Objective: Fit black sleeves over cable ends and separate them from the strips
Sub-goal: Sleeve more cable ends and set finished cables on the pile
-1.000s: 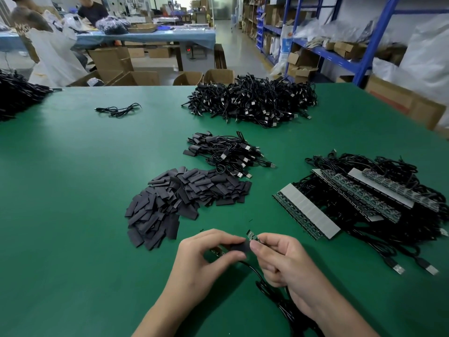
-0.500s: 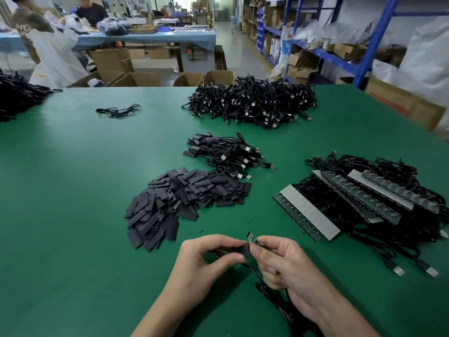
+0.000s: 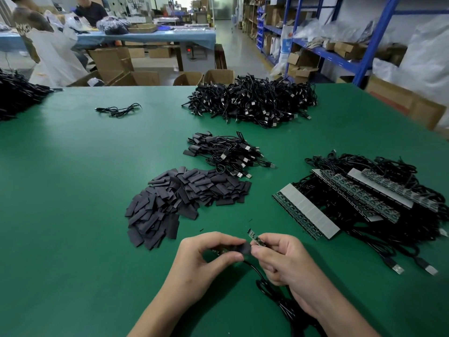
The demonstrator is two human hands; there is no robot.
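Left hand (image 3: 206,261) pinches black sleeve (image 3: 244,248) between thumb and forefinger, low over green counter (image 3: 73,239). Right hand (image 3: 284,261) pinches small board (image 3: 254,235) at cable (image 3: 267,285) end, board tip poking up beside sleeve; cable trails under right wrist. Beyond: loose sleeve pile (image 3: 179,203), board strips (image 3: 306,210) right, sleeved cables (image 3: 226,154), cable heap (image 3: 252,100) far.
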